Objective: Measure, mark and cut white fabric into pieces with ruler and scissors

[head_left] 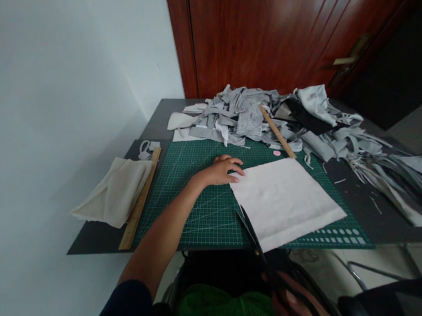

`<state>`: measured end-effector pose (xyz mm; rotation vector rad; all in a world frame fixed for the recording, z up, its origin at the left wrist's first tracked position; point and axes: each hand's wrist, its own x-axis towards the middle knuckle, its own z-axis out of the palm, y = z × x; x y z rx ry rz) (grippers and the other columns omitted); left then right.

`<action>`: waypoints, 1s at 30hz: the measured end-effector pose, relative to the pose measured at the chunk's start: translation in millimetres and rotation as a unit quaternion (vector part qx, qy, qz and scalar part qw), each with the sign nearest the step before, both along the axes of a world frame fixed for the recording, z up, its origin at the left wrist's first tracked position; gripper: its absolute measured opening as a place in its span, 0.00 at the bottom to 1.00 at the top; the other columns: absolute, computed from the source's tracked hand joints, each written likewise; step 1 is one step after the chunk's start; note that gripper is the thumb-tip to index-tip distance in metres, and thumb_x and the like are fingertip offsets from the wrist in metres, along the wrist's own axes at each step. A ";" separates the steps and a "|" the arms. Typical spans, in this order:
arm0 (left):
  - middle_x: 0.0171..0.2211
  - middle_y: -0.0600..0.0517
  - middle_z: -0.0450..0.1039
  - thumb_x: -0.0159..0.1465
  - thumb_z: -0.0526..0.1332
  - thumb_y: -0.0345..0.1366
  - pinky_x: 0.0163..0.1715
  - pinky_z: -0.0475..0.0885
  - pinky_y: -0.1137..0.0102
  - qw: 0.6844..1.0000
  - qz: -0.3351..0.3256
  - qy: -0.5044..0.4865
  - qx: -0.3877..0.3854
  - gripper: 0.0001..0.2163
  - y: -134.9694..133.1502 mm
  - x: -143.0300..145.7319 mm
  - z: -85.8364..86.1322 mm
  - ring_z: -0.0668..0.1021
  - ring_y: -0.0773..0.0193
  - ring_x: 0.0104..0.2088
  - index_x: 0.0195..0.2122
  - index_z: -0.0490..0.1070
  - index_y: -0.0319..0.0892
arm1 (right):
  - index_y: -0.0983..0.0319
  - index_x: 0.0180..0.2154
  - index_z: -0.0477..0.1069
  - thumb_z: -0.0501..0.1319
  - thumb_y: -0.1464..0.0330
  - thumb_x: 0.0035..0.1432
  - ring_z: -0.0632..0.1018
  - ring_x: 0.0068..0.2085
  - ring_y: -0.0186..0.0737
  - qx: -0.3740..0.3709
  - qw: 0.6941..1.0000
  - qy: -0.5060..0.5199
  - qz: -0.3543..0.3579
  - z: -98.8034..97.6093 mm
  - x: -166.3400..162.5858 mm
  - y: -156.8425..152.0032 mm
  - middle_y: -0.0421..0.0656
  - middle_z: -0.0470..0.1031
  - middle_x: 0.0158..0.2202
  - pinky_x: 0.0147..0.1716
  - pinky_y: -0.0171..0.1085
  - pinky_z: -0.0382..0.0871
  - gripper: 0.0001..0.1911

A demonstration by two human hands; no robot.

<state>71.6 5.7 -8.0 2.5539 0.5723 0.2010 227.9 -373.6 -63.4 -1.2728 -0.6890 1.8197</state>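
Note:
A square piece of white cloth (285, 198) lies flat on the green cutting mat (202, 219). At its far left corner rests my left hand (224, 170), fingers spread, with the fingertips on the cloth. In my right hand (296, 302), low in the view and dim, are black-handled scissors (258, 246). Their blades are parted and point away from me, along the left edge of the cloth near its front corner. The fingers of my right hand are wrapped round the scissor handles and partly in shadow.
Grey cloth scraps (244, 112) are heaped at the back, a wooden ruler (276, 131) leaning on them. A pink disc (277, 153) lies nearby. Left are folded cream cloth (118, 190), another wooden ruler (142, 200) and a white loop (144, 149). Cloth strips (409, 182) lie right.

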 end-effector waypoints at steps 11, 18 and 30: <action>0.65 0.56 0.68 0.63 0.67 0.34 0.65 0.48 0.52 1.000 -0.020 -0.004 -0.017 0.13 -0.6 1.6 -2.1 0.61 0.50 0.67 0.47 0.82 0.56 | 0.59 0.50 0.68 0.71 0.45 0.52 0.61 0.20 0.27 -0.047 0.994 0.062 -0.081 52.1 -12.5 52.3 0.33 0.65 0.26 0.14 0.27 0.54 0.33; 0.63 0.55 0.71 0.63 0.68 0.35 0.65 0.50 0.53 0.999 -0.024 -0.029 -0.007 0.13 -0.8 3.0 -4.3 0.62 0.51 0.66 0.48 0.82 0.55 | 0.60 0.55 0.66 0.71 0.48 0.56 0.61 0.21 0.27 -0.059 0.994 0.013 -0.087 59.9 -5.2 62.4 0.34 0.66 0.28 0.15 0.27 0.53 0.33; 0.61 0.54 0.73 0.63 0.68 0.35 0.64 0.50 0.54 0.998 -0.028 -0.051 -0.010 0.12 2.8 3.9 -10.1 0.64 0.51 0.65 0.47 0.82 0.55 | 0.59 0.49 0.68 0.70 0.48 0.57 0.63 0.22 0.27 -0.035 0.995 -0.001 -0.091 63.3 -21.6 66.6 0.33 0.65 0.29 0.14 0.28 0.57 0.28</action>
